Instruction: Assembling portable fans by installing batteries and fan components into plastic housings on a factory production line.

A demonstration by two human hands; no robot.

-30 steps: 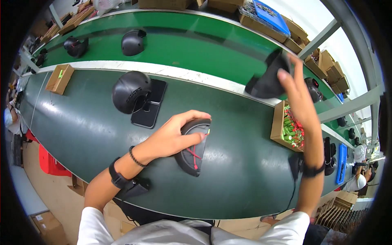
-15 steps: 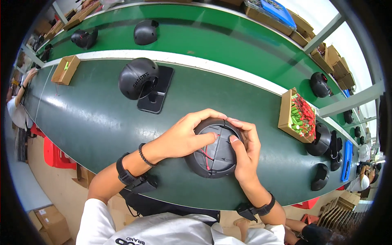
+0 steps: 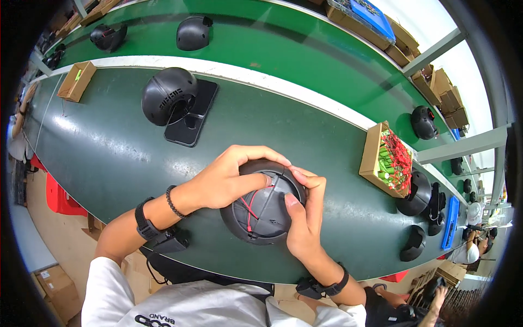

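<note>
Between my two hands is a round black plastic housing (image 3: pixel 260 220), its inner side facing up, with a seam across the middle and thin red wires on its left half. My left hand (image 3: pixel 229 177) wraps its upper left rim, the thumb pressing inside near the wires. On the other side, my right hand (image 3: pixel 308 212) grips the right rim with its thumb on the inner face. The fingertips of both hands meet at the far edge. Beyond my left hand, a black helmet-shaped housing (image 3: pixel 170 97) rests against a dark phone-like slab (image 3: pixel 190 117).
Right of my hands stands a cardboard box (image 3: pixel 370 158) packed with green cylindrical cells and red wires. Black housings (image 3: pixel 417 193) and a blue tray (image 3: pixel 450 223) sit past it. A small cardboard box (image 3: pixel 77 82) lies far left. A green belt (image 3: pixel 261 49) runs behind a white rail.
The whole view has shifted and tilted slightly, so the bench things sit further left. My hands keep their grip on the housing, thumbs still inside it.
</note>
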